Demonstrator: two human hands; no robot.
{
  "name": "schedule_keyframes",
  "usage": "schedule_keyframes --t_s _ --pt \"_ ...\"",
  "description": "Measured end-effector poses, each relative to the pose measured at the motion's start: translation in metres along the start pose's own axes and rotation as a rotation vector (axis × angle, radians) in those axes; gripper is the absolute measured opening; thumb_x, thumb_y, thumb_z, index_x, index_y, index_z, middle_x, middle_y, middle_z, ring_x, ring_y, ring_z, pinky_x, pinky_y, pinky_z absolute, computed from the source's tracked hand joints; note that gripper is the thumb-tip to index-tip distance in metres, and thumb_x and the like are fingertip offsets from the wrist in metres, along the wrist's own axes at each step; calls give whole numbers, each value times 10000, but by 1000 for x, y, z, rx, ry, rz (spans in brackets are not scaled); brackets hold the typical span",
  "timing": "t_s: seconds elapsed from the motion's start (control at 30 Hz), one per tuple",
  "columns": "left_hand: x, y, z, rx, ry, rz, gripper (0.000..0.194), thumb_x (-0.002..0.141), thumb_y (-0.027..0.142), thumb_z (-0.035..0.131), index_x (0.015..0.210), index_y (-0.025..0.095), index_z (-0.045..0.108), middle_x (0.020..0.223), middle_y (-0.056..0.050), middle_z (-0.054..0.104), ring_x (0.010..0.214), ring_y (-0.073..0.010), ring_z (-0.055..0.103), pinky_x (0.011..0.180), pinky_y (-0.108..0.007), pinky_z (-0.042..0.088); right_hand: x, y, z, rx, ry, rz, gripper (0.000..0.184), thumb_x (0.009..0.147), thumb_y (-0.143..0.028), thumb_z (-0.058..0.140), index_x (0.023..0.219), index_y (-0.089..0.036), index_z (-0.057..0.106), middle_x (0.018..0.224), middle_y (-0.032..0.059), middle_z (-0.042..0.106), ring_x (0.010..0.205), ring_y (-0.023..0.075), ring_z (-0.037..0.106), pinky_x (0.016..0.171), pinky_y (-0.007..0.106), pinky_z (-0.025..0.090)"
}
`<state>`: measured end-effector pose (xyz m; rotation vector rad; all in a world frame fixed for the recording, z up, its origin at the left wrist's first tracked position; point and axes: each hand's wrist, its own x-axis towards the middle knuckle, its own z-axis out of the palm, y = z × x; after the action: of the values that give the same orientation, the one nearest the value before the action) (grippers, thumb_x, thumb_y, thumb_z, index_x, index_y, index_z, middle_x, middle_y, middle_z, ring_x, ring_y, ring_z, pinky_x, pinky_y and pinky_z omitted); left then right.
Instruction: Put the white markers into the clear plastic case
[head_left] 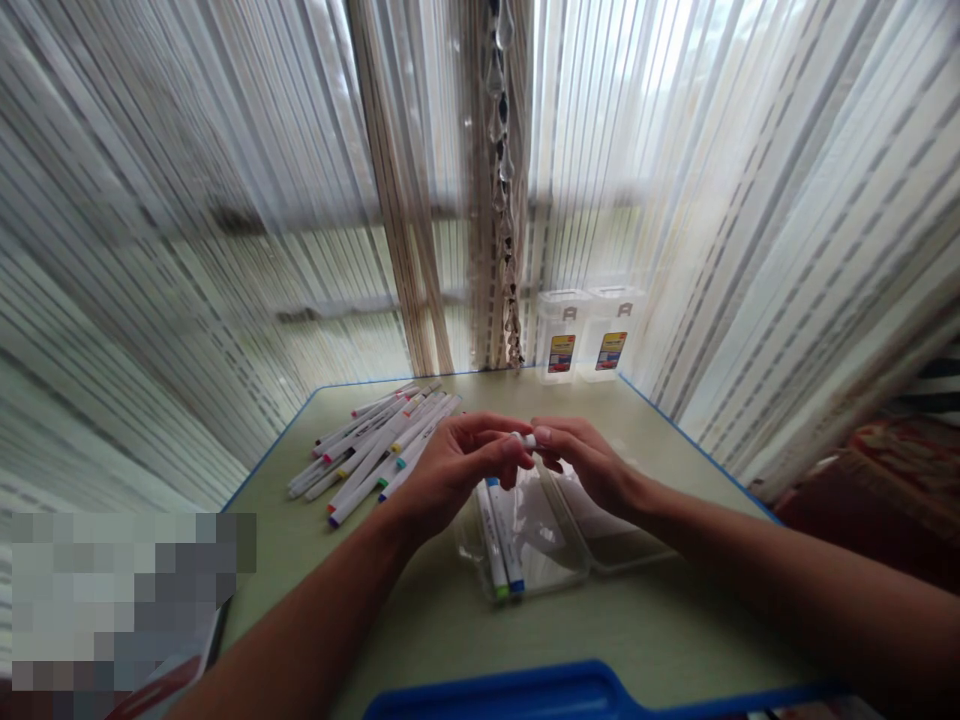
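My left hand (pixel 480 450) and my right hand (pixel 589 460) meet above an open clear plastic case (pixel 566 578). Between their fingertips is a white marker (pixel 529 441); both hands are closed on it, and most of its length is hidden by the fingers. In the left half of the case lie two white markers side by side, one with a green end (pixel 501 591) and one with a blue end (pixel 515 585). Left of my left hand, a loose pile of white markers (pixel 375 445) with variously coloured ends rests on the table.
Two closed clear plastic cases (pixel 559 320) with labels stand upright at the table's far edge. A blue tray-like rim (pixel 495 690) lies along the near edge of the pale green table (pixel 660 640). String curtains (pixel 225 130) hang around the far sides.
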<state>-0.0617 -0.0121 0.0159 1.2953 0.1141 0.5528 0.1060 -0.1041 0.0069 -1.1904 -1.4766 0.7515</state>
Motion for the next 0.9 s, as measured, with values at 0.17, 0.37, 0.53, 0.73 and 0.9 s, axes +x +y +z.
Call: schedule_keyframes --t_s 0.17,0.37,0.53,0.73,0.9 --pt "1 2 1 -14 55 -32 129 788 242 689 849 136 729 674 -34 661 565 -104 566 572 -242 433 2 2 -1 -94 48 -54 354 907 -361 452 670 -151 609 619 -5 475 608 139 426 593 288 306" --pt "1 3 2 -26 59 -90 185 817 293 656 801 123 728 676 -44 635 595 -113 571 574 -244 441 2 1 -1 -89 22 -51 382 919 -389 450 652 -158 595 630 2 495 619 145 442 606 289 323" --pt "1 2 1 -35 40 -75 188 814 301 663 816 126 730 681 -45 639 590 -110 573 567 -239 434 1 0 -1 -82 13 -48 392 921 -397 445 647 -157 589 624 0 485 611 143 435 596 287 318" --pt "1 0 0 10 37 -42 146 742 255 736 827 138 717 644 -25 657 556 -101 567 570 -237 427 2 0 -1 -80 7 -42 389 919 -385 444 638 -156 586 618 -6 475 601 137 427 586 284 308" --pt "1 0 2 54 90 -34 134 729 245 742 778 132 690 598 -9 641 533 -99 565 557 -229 427 3 -2 0 -106 14 -27 406 915 -414 448 641 -156 601 622 4 509 627 146 456 616 284 329"
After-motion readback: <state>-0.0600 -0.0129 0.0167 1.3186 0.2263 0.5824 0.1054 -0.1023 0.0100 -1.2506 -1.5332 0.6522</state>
